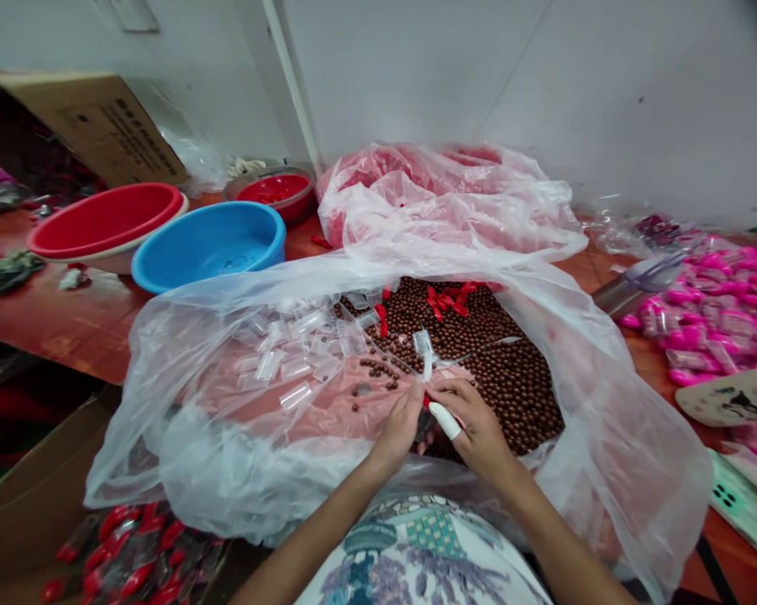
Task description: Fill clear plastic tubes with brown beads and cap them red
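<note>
My left hand [401, 425] and my right hand [475, 424] meet over the opened plastic bag. The fingers of both are closed around a small red-and-dark container [424, 425], mostly hidden by them. A white finger cover [444, 421] sits on one right finger. Just beyond the fingertips lies a clear plastic piece [423, 343]. Many small brown balls [510, 382] fill the right part of the bag, with several red plastic pieces [449, 299] on top. Clear plastic sleeves [296, 395] are piled on the left.
The translucent bag [630, 454] spreads across the red table. Behind are a blue basin [211, 239], a red basin [104, 223] and a bag of red pieces [441, 202]. Pink items [718, 311] and a phone [743, 504] lie right. A carton [44, 470] with red-ended containers [132, 555] stands lower left.
</note>
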### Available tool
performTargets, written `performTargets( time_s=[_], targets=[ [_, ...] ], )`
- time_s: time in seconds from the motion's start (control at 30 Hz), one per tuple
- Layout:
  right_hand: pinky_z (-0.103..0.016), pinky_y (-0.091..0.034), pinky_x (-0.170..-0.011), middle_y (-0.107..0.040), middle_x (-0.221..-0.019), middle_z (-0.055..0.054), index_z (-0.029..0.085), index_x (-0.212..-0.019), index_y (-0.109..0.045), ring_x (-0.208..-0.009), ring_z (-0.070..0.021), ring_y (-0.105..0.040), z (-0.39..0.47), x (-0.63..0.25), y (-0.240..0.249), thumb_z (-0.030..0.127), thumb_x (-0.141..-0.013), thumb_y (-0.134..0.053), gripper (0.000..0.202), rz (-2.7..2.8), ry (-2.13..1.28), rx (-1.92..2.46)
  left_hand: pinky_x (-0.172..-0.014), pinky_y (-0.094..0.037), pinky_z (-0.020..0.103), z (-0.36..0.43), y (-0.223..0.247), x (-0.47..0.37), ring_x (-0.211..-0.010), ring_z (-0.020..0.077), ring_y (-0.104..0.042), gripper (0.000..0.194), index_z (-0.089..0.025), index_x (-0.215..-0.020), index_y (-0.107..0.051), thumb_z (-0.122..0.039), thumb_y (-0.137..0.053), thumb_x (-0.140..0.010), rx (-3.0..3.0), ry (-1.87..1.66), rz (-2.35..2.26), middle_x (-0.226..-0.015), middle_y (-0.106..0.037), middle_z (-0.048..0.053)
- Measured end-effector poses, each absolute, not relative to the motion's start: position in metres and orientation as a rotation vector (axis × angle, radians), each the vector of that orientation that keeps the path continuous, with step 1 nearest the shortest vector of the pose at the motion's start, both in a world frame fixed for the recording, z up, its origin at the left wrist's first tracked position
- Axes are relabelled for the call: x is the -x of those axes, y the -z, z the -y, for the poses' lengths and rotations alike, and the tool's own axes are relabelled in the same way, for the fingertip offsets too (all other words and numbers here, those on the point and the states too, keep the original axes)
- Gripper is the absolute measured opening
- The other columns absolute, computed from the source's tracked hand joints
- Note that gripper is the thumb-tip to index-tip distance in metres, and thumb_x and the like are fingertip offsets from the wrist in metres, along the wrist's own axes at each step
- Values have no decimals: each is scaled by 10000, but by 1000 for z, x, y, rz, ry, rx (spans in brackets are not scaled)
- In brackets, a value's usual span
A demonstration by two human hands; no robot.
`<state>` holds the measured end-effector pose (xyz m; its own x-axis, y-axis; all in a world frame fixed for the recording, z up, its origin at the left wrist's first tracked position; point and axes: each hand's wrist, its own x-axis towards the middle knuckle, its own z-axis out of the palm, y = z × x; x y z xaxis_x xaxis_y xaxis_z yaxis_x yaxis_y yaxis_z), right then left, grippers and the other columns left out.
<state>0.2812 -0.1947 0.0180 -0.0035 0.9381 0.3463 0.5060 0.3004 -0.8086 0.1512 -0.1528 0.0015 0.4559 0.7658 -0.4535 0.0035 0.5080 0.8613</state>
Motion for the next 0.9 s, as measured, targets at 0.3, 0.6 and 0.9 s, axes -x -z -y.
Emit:
performTargets(
  time_s=[0.3, 0.6, 0.9],
  targets=[
    [-341, -457, -891, -580, -1083, -56, 291, -1128, -614, -1038, -190, -537, 197, -280, -18, 117, -837, -489, 360, 1689, -620, 1330, -288, -286, 187, 156, -1, -151, -305, 90, -416, 577, -163, -819, -532, -705, -339, -777, -955, -547, -1077, -426, -486, -46],
    [-366, -440, -937, -541, -1263, -96, 229, -1301, -460, -1135, -235, -518, 204, -291, -19, 277, -834, -559, 481, 1535, -634, 1499, -321, -360, 171, 135, -22, -154, -373, 85, -487, 474, -158, -983, -533, -591, -438, -814, -709, -725, -824, -581, -583, -18],
    [-336, -483, -846, -662, -1069, -70, 212, -1142, -597, -976, -221, -611, 218, -301, -9, 309, -885, -456, 309, 1418, -686, 1644, -345, -350, 174, 141, -26, -151, -425, 95, -519, 484, -161, -1134, -515, -524, -489, -815, -658, -670, -765, -651, -618, -1]
  ],
)
